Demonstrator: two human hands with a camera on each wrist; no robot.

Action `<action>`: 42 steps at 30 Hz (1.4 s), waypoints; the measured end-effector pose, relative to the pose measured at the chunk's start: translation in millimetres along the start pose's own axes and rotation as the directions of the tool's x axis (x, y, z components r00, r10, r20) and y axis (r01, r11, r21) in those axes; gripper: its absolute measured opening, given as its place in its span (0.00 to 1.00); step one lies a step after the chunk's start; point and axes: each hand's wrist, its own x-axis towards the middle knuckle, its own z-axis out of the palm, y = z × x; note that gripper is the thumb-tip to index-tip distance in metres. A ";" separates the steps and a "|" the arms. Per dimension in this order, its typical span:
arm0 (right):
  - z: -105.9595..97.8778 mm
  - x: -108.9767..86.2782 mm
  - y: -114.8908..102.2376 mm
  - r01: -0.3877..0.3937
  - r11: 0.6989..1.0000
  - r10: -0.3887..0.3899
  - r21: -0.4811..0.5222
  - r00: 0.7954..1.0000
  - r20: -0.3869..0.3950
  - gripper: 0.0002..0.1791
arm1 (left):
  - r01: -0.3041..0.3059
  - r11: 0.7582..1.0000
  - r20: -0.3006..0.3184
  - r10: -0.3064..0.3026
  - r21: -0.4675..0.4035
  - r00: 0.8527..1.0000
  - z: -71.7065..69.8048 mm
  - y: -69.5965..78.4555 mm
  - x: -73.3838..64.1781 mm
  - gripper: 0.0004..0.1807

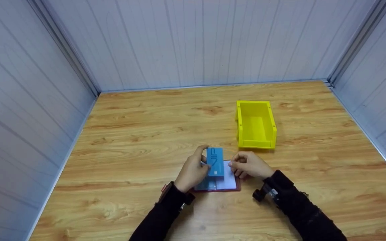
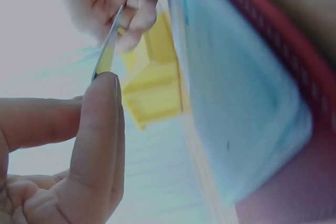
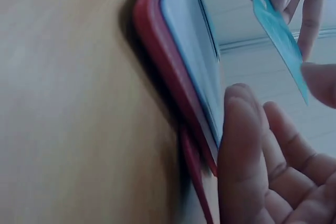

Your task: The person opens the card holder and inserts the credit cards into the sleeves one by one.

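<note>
My left hand (image 1: 193, 170) pinches a blue card (image 1: 215, 162) printed with VIP by its left edge, thumb in front and fingers behind. The card is raised and tilted over an opened red card holder (image 1: 238, 188), which lies on the table. In the left wrist view, the card appears edge-on, and a clear plastic sleeve (image 2: 241, 87) of the holder shows beside it. My right hand (image 1: 251, 164) hovers at the holder's right side, fingers loosely bent with nothing visible between them. The right wrist view has its fingers (image 3: 241, 129) close to the holder's edge, apart from the card.
Behind the right hand, a yellow open-front bin (image 1: 257, 144) stands on the wood-grain table (image 1: 139, 134). Pale panel walls (image 1: 199, 43) enclose the table at the back and both sides. Each wrist carries a small black camera.
</note>
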 end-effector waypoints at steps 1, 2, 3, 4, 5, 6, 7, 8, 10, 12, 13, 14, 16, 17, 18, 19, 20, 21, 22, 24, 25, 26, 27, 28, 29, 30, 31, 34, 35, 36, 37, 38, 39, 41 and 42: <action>-0.4 -1.1 -0.1 0.006 1.000 -0.006 -0.027 1.000 -0.004 0.15 | 0.005 1.000 0.000 -0.005 -0.004 1.000 -1.9 -0.7 -0.5 0.36; -0.7 -2.1 -0.1 0.009 0.999 -0.010 -0.051 1.000 -0.009 0.14 | 0.012 1.000 0.001 -0.012 -0.007 1.000 -3.8 -1.6 -1.0 0.36; -0.8 -2.9 0.2 0.017 0.997 -0.018 -0.076 1.000 -0.012 0.13 | 0.017 1.000 0.003 -0.017 -0.009 1.000 -5.3 -2.9 -1.5 0.37; -0.7 -3.4 0.6 0.022 0.995 -0.023 -0.101 1.000 -0.016 0.12 | 0.022 1.000 0.006 -0.022 -0.010 1.000 -6.9 -4.0 -2.1 0.37; -0.5 -4.1 0.8 0.028 0.991 -0.031 -0.135 0.999 -0.021 0.10 | 0.030 1.000 0.010 -0.030 -0.009 1.000 -8.3 -4.9 -2.6 0.37; 0.0 -4.7 0.8 0.033 0.985 -0.038 -0.172 0.999 -0.027 0.10 | 0.033 0.999 0.013 -0.033 -0.007 0.999 -9.4 -6.3 -3.1 0.38; 0.7 -5.1 0.7 0.039 0.976 -0.047 -0.213 0.998 -0.032 0.09 | 0.037 0.999 0.017 -0.037 -0.006 0.999 -10.5 -7.7 -3.6 0.37; 1.2 -5.4 0.6 0.048 0.966 -0.059 -0.255 0.998 -0.035 0.09 | 0.044 0.999 0.020 -0.044 -0.004 0.999 -11.5 -8.9 -3.7 0.37; 2.6 -5.6 0.1 0.062 0.942 -0.080 -0.330 0.996 -0.041 0.09 | 0.054 0.999 0.024 -0.054 -0.003 0.998 -13.0 -11.2 -3.5 0.36; 4.2 -5.7 -0.9 0.070 0.919 -0.095 -0.388 0.994 -0.045 0.10 | 0.065 0.998 0.029 -0.065 0.004 0.997 -13.5 -13.6 -3.0 0.35; 4.9 -5.5 -1.3 0.074 0.910 -0.102 -0.409 0.994 -0.046 0.10 | 0.073 0.997 0.030 -0.073 0.008 0.997 -13.4 -14.5 -2.5 0.35; 5.4 -5.4 -1.4 0.074 0.904 -0.104 -0.422 0.993 -0.050 0.10 | 0.077 0.997 0.030 -0.077 0.015 0.997 -13.1 -15.3 -2.0 0.35; 6.6 -5.1 -1.5 0.066 0.897 -0.100 -0.436 0.993 -0.055 0.10 | 0.086 0.996 0.032 -0.087 0.039 0.996 -12.1 -16.6 -1.8 0.35; 7.0 -5.0 -1.6 0.061 0.896 -0.096 -0.440 0.994 -0.057 0.10 | 0.090 0.995 0.033 -0.092 0.052 0.995 -11.6 -17.0 -1.9 0.35; 7.1 -4.8 -1.6 0.054 0.896 -0.089 -0.441 0.994 -0.059 0.10 | 0.092 0.994 0.032 -0.094 0.063 0.995 -11.0 -17.1 -1.9 0.35; 7.1 -4.7 -1.6 0.047 0.897 -0.082 -0.439 0.995 -0.060 0.10 | 0.097 0.993 0.031 -0.100 0.072 0.995 -10.5 -17.1 -1.9 0.35; 7.0 -4.6 -1.7 0.038 0.900 -0.072 -0.434 0.996 -0.061 0.10 | 0.100 0.992 0.030 -0.103 0.079 0.994 -10.0 -17.0 -2.1 0.35; 6.8 -4.5 -1.8 0.030 0.903 -0.062 -0.428 0.996 -0.060 0.10 | 0.105 0.991 0.030 -0.107 0.084 0.994 -9.3 -16.9 -2.3 0.35; 6.6 -4.4 -2.0 0.025 0.905 -0.056 -0.425 0.997 -0.061 0.10 | 0.111 0.990 0.033 -0.114 0.081 0.993 -8.7 -16.8 -2.4 0.35; 6.2 -4.1 -2.0 0.017 0.909 -0.046 -0.415 0.997 -0.059 0.10 | 0.123 0.989 0.043 -0.127 0.077 0.991 -7.5 -16.3 -2.7 0.35; 6.1 -4.0 -2.0 0.018 0.910 -0.046 -0.415 0.997 -0.058 0.10 | 0.128 0.989 0.050 -0.132 0.076 0.990 -6.9 -16.3 -3.0 0.35; 6.0 -3.8 -1.9 0.020 0.910 -0.047 -0.414 0.997 -0.057 0.10 | 0.133 0.988 0.057 -0.138 0.076 0.989 -6.3 -16.3 -3.2 0.35; 6.0 -3.8 -1.8 0.024 0.909 -0.052 -0.415 0.997 -0.056 0.10 | 0.138 0.988 0.065 -0.143 0.076 0.988 -5.8 -16.2 -3.4 0.35; 5.9 -3.9 -1.8 0.029 0.908 -0.057 -0.418 0.997 -0.055 0.10 | 0.143 0.987 0.071 -0.148 0.079 0.986 -5.4 -16.1 -3.5 0.35; 5.8 -4.0 -1.6 0.040 0.904 -0.069 -0.425 0.996 -0.053 0.10 | 0.140 0.986 0.072 -0.146 0.086 0.987 -4.9 -16.1 -3.5 0.35; 5.7 -4.1 -1.5 0.049 0.900 -0.078 -0.433 0.996 -0.051 0.10 | 0.138 0.986 0.074 -0.145 0.093 0.987 -4.4 -16.2 -3.5 0.34; 5.6 -4.3 -1.4 0.058 0.896 -0.088 -0.440 0.995 -0.050 0.10 | 0.136 0.986 0.072 -0.144 0.099 0.987 -4.1 -16.3 -3.5 0.34; 5.2 -4.6 -1.1 0.080 0.887 -0.112 -0.455 0.993 -0.043 0.10 | 0.138 0.984 0.072 -0.147 0.109 0.987 -3.5 -16.3 -3.2 0.34; 5.0 -4.7 -0.9 0.086 0.884 -0.118 -0.460 0.992 -0.042 0.10 | 0.138 0.984 0.073 -0.147 0.110 0.987 -3.3 -16.1 -3.2 0.34; 4.9 -4.7 -0.8 0.085 0.884 -0.117 -0.459 0.992 -0.041 0.10 | 0.143 0.984 0.075 -0.151 0.104 0.986 -3.3 -15.8 -3.2 0.34; 4.8 -4.8 -0.8 0.085 0.884 -0.117 -0.459 0.992 -0.042 0.10 | 0.147 0.985 0.077 -0.154 0.096 0.985 -3.2 -15.5 -3.2 0.34; 4.7 -4.9 -0.8 0.083 0.885 -0.115 -0.458 0.992 -0.043 0.10 | 0.149 0.985 0.080 -0.156 0.086 0.984 -3.0 -15.4 -3.3 0.34; 4.7 -4.9 -0.8 0.081 0.886 -0.113 -0.457 0.993 -0.044 0.10 | 0.151 0.986 0.083 -0.157 0.074 0.984 -2.7 -15.3 -3.3 0.34; 4.6 -5.2 -0.9 0.073 0.889 -0.105 -0.453 0.993 -0.047 0.10 | 0.158 0.987 0.094 -0.161 0.043 0.982 -2.4 -14.9 -3.5 0.33; 4.6 -5.3 -1.1 0.069 0.889 -0.101 -0.452 0.994 -0.048 0.10 | 0.158 0.987 0.099 -0.160 0.028 0.982 -2.3 -15.0 -3.6 0.33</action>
